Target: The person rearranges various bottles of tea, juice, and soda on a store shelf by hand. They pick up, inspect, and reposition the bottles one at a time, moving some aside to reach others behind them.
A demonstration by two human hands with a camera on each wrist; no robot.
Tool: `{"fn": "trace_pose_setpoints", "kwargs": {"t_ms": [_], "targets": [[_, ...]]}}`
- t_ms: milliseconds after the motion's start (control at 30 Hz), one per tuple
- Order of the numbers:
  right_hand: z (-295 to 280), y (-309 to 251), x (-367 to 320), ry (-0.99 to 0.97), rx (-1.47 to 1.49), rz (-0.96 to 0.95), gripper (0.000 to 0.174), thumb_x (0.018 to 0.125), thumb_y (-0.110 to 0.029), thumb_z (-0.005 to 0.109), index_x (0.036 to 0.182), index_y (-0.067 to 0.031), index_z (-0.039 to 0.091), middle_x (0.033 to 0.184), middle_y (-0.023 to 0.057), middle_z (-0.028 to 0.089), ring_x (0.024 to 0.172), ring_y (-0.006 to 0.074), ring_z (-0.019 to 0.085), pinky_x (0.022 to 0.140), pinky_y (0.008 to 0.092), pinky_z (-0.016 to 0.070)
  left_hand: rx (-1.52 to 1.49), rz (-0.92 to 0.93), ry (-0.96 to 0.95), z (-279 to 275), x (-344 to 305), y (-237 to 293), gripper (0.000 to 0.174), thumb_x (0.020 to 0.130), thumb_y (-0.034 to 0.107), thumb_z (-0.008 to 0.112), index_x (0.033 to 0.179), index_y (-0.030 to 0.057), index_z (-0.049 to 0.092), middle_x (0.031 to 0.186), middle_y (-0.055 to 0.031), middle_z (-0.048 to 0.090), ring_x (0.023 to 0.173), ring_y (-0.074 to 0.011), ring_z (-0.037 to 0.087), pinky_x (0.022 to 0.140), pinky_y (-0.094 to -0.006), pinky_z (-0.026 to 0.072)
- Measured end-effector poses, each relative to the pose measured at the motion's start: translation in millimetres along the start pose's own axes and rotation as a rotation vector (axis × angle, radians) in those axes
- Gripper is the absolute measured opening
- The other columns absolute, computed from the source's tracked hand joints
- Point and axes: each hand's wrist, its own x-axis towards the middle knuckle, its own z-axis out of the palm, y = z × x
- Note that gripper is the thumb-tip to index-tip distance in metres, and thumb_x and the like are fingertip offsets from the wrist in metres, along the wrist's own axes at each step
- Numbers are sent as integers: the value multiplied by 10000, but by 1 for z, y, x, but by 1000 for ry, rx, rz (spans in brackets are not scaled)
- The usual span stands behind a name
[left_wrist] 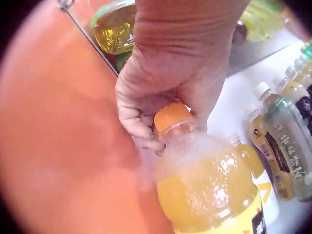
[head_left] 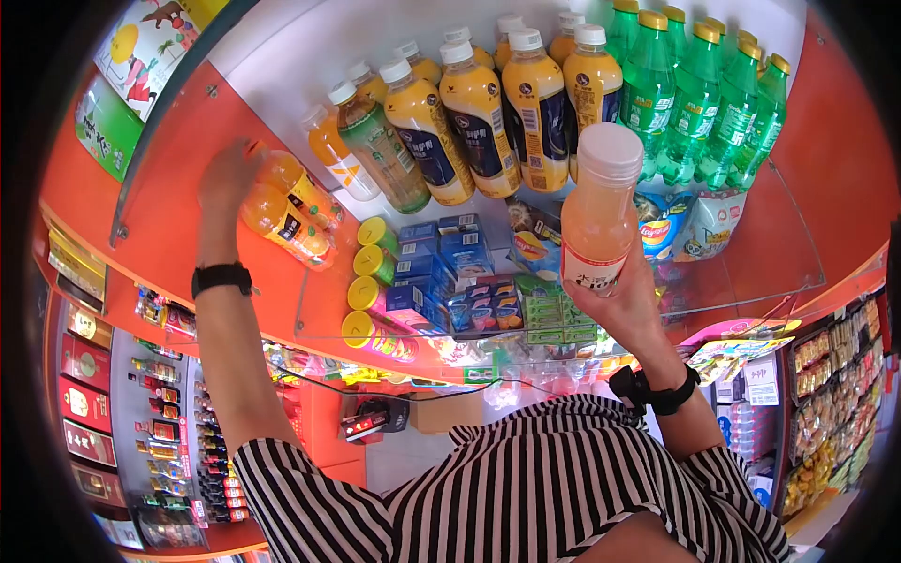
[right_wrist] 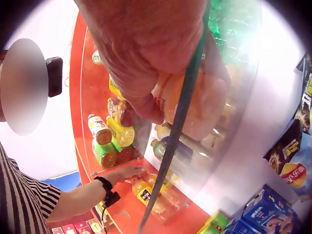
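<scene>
In the head view my right hand grips a pale pink drink bottle with a white cap and a red-and-white label. It is held upright in front of the shelved bottles. At the left my left hand reaches to the orange juice bottles on the red shelf. The left wrist view shows the fingers of that hand curled round the orange cap of a juice bottle. In the right wrist view a glass shelf edge crosses in front of the pink bottle.
Yellow bottles with dark labels stand in rows behind, beside green soda bottles. Below the glass shelf lie blue boxes, yellow-lidded tubs and chip bags. A glass panel rises at the left.
</scene>
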Motion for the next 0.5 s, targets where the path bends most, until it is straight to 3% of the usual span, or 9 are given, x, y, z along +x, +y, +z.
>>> {"fn": "trace_pose_setpoints", "kwargs": {"t_ms": [33, 133, 200, 233, 300, 400, 500], "targets": [[0, 1, 0, -18, -8, -11, 864, 677, -65, 761, 1381, -48, 262, 1182, 130, 561, 1051, 213, 591, 866, 344, 494, 0, -3, 0, 2, 5, -4, 504, 852, 413, 576, 1225, 77, 534, 1125, -176, 618, 1067, -302, 589, 884, -412, 460], [0, 2, 0, -22, -3, -4, 871, 674, -66, 763, 1384, -50, 258, 1186, 132, 561, 1053, 216, 592, 867, 346, 494, -50, 107, 62, 7, 21, -13, 490, 823, 383, 625, 1172, 42, 575, 1129, -183, 616, 1064, -298, 593, 881, -395, 464], [0, -1, 1, -6, 1, 21, 795, 665, -83, 769, 1314, -30, 311, 1154, 151, 566, 1044, 252, 598, 867, 358, 492, -216, 201, 34, 13, 29, -16, 452, 775, 318, 684, 1092, 6, 609, 1069, -178, 635, 983, -300, 616, 833, -377, 476], [1, -2, 1, 7, 8, 48, 722, 657, -100, 774, 1243, -10, 363, 1122, 171, 572, 1035, 287, 604, 866, 371, 490, -216, 203, 34, 11, 29, -12, 452, 775, 318, 684, 1092, 6, 609, 1069, -178, 635, 983, -300, 616, 833, -377, 476], [1, -1, 1, 10, -8, 36, 730, 657, -106, 775, 1252, -16, 361, 1134, 170, 558, 1049, 289, 596, 872, 376, 486, -285, 108, -139, 7, 29, -4, 373, 732, 255, 716, 972, -19, 631, 952, -171, 655, 867, -297, 631, 764, -366, 482], [1, 1, 1, 13, -33, 15, 750, 659, -113, 775, 1272, -23, 354, 1160, 170, 530, 1071, 294, 580, 884, 385, 479, -106, 130, -104, 14, 42, -7, 337, 717, 245, 722, 885, -30, 623, 842, -163, 651, 785, -292, 629, 713, -363, 481], [0, 2, 1, 0, -43, 4, 768, 660, -114, 774, 1290, -23, 343, 1183, 171, 507, 1086, 299, 570, 893, 390, 472, -151, 146, -46, 20, 45, -7, 313, 715, 242, 723, 849, -21, 619, 804, -160, 646, 759, -298, 631, 695, -375, 485]]}}
